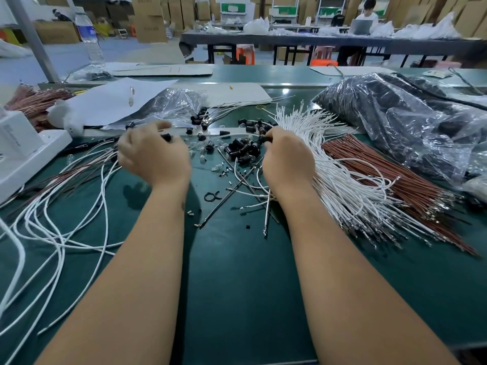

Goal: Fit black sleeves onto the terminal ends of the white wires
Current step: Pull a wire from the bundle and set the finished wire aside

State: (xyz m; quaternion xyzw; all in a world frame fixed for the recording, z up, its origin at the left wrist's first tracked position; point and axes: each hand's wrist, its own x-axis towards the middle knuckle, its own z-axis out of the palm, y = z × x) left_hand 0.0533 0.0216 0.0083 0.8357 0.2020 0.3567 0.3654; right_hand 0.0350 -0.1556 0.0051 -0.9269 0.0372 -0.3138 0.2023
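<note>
The black sleeves [243, 148] lie in a loose heap on the green table [237, 272], between the two hands, with some small clear bulbs [203, 156] just beside them. The left hand [154, 154] is curled, back upward, and pinches a black sleeve [166, 137] at its fingertips; a group of white and brown wires [79, 169] runs out from under it to the left. The right hand [288, 156] is also curled and its fingertips touch dark pieces at the edge of the heap, but I cannot tell if it really holds one. Just to the right of this hand a big fan of white wires [329, 159] is spread, and beside it a bundle of brown wires [390, 185] with metal ends. Farther right there is a clear plastic bag [395, 119] full of dark parts. On the left stand a white box [23, 151], a sheet of paper [110, 101] and a water bottle [89, 40]. Behind is a workshop with cardboard boxes [150, 22], a long grey table [303, 39] and a person sitting at a laptop [361, 26].
</note>
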